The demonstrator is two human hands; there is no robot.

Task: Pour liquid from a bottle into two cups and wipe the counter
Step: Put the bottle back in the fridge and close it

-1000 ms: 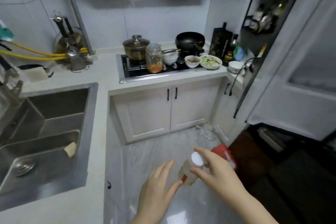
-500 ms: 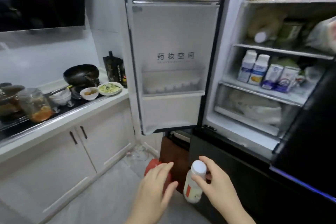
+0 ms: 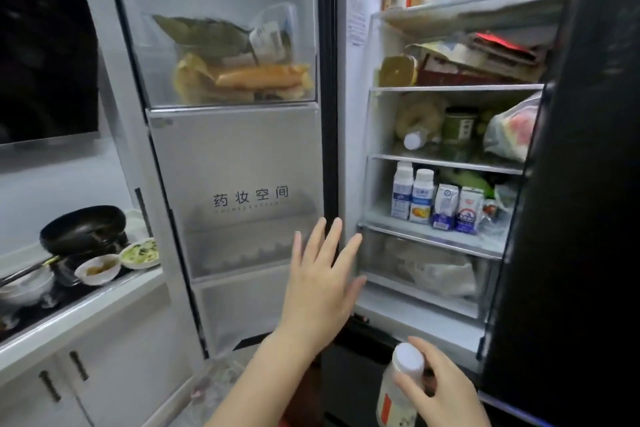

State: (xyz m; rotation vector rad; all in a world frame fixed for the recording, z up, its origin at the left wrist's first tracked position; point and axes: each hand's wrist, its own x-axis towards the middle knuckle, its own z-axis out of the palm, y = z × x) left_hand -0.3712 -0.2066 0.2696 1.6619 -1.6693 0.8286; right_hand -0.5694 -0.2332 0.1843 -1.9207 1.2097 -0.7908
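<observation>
Facing the open refrigerator, you hold your left hand up with fingers straight and spread, gripping nothing, its fingertips before the edge of the open door. Your right hand curls around a white-capped plastic bottle low at the frame's bottom, below the lowest shelf. Small milk bottles and cartons stand on a middle shelf. At left, a black wok and bowls crowd the counter.

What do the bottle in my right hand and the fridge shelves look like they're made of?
The small white-capped bottle looks like translucent plastic: cloudy wall, matte white cap. The clear fridge shelves look like glass or clear plastic with pale trim; which one is unclear.
</observation>
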